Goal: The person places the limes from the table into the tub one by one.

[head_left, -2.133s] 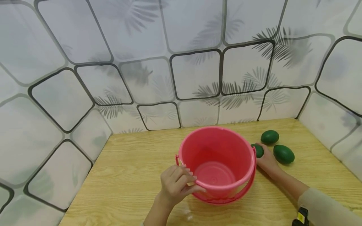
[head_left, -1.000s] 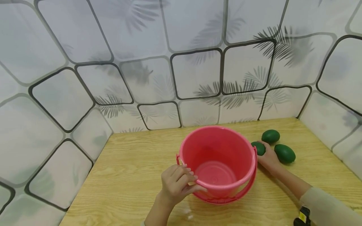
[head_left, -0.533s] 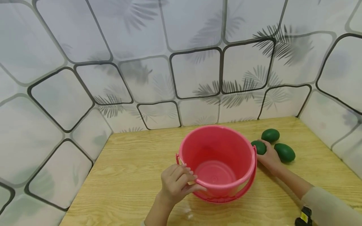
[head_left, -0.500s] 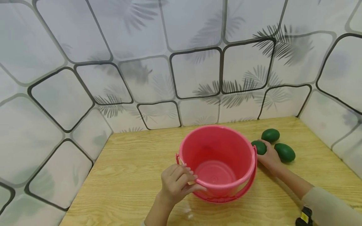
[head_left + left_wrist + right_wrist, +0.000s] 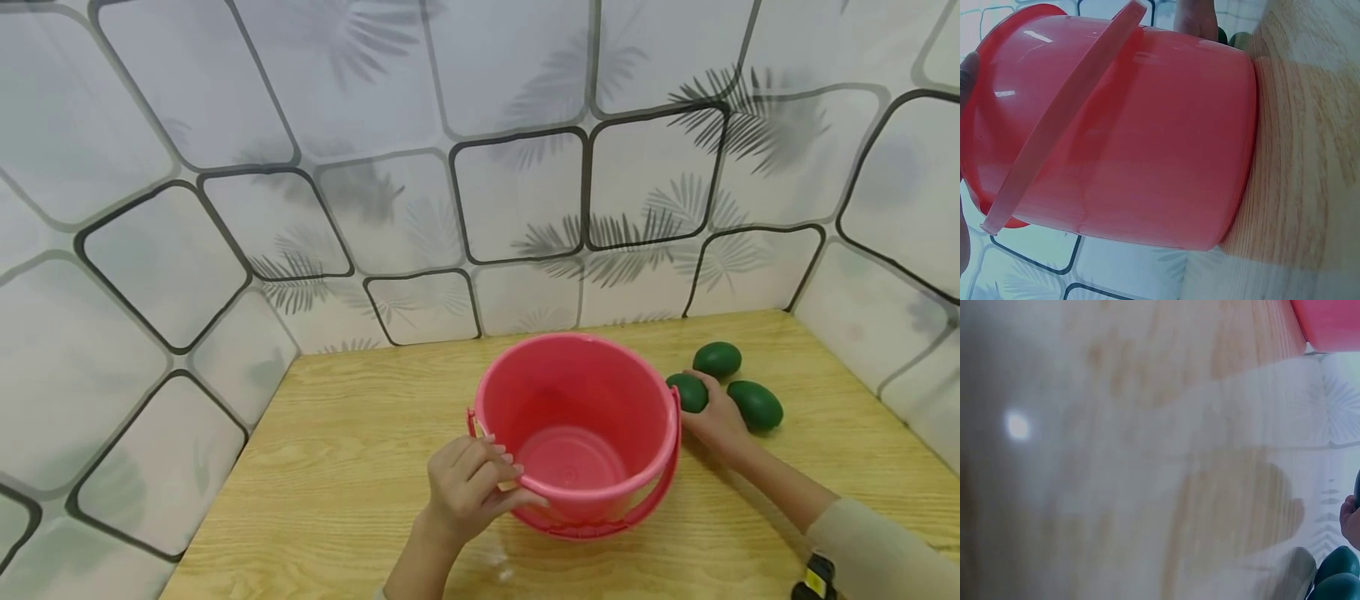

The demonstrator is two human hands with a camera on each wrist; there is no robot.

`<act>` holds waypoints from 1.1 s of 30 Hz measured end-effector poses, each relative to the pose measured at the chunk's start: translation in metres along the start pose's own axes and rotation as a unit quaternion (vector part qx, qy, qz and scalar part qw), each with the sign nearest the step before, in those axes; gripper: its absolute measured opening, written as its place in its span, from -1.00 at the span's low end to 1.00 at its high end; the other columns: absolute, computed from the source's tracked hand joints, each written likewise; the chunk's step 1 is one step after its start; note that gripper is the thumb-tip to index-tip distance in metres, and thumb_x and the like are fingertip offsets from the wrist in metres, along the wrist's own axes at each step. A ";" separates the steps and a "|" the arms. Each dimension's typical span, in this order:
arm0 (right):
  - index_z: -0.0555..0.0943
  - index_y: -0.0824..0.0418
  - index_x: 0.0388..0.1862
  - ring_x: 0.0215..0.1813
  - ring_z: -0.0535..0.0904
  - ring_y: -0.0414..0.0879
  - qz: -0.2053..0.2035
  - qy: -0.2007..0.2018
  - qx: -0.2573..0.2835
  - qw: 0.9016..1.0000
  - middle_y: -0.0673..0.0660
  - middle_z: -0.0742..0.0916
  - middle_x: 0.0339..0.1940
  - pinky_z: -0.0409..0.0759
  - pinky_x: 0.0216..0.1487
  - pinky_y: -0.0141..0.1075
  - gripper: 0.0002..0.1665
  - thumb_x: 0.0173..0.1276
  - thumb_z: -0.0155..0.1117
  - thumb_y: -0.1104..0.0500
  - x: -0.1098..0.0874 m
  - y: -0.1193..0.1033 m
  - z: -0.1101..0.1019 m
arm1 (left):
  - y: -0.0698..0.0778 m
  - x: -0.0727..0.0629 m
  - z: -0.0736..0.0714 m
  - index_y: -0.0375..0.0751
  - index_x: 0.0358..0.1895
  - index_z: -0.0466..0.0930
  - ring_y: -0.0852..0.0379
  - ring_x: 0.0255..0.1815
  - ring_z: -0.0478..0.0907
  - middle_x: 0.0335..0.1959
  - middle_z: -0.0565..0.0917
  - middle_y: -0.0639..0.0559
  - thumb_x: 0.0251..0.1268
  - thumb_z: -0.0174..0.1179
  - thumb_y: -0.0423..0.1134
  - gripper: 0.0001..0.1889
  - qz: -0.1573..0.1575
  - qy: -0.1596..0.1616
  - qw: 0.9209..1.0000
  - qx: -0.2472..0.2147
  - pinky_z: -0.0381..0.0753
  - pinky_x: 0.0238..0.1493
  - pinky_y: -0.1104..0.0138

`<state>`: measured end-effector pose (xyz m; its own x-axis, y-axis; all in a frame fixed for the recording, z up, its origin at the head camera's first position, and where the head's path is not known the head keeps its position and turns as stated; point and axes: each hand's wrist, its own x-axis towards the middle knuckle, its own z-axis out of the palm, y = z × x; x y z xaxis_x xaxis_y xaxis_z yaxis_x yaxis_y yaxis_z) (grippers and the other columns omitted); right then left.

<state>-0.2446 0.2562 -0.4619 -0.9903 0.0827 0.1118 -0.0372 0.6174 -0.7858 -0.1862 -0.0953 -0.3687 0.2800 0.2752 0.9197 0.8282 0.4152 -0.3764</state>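
Note:
A pink bucket [image 5: 577, 492] stands upright on the wooden table, and its inside shows nothing but the bare bottom. My left hand [image 5: 465, 487] grips the rim at the front left, fingers over the edge and thumb along the outside. To the right of the bucket my right hand [image 5: 712, 421] holds a dark green oval fruit [image 5: 687, 392], close by the bucket's wall, which partly hides it. Two more such fruits, one farther back [image 5: 717, 359] and a nearer fruit [image 5: 755, 406], lie just right of that hand. The right wrist view catches the right hand [image 5: 1351, 524] only at its edge.
The bucket's handle [image 5: 1063, 115] hangs down across its near side. Patterned white wall covering [image 5: 525, 200] encloses the wooden table [image 5: 337, 450] at the back and both sides. A black and yellow object [image 5: 816, 577] sits at the right sleeve.
My right hand, holding the fruit, has shifted slightly back and to the right. The bucket, my left hand and the two other fruits stay where they were.

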 end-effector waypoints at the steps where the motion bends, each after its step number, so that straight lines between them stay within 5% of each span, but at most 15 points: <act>1: 0.13 0.42 0.38 0.17 0.36 0.41 -0.002 0.001 0.000 1.000 0.56 0.36 0.26 0.37 0.14 0.29 -0.09 0.26 0.31 -0.01 0.000 -0.001 0.000 | 0.000 0.000 0.000 -0.13 -0.72 0.50 0.28 -0.64 0.47 -0.70 0.51 0.11 0.16 0.22 0.15 -0.52 0.000 0.000 1.000 0.000 0.61 -0.48 0.47; 33: 0.12 0.41 0.38 0.20 0.30 0.43 -0.015 0.013 0.011 1.000 0.55 0.33 0.29 0.32 0.11 0.35 -0.06 0.24 0.34 -0.03 -0.003 -0.009 -0.015 | -0.001 0.002 0.000 -0.14 -0.70 0.48 0.28 -0.64 0.47 -0.69 0.51 0.10 0.10 0.24 0.17 -0.52 0.010 0.000 1.000 0.003 0.61 -0.47 0.48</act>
<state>-0.2396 0.2624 -0.4459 -0.9848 0.0855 0.1515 -0.0701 0.6021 -0.7953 -0.1865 -0.0951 -0.3669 0.2964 0.2834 0.9121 0.8193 0.4153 -0.3953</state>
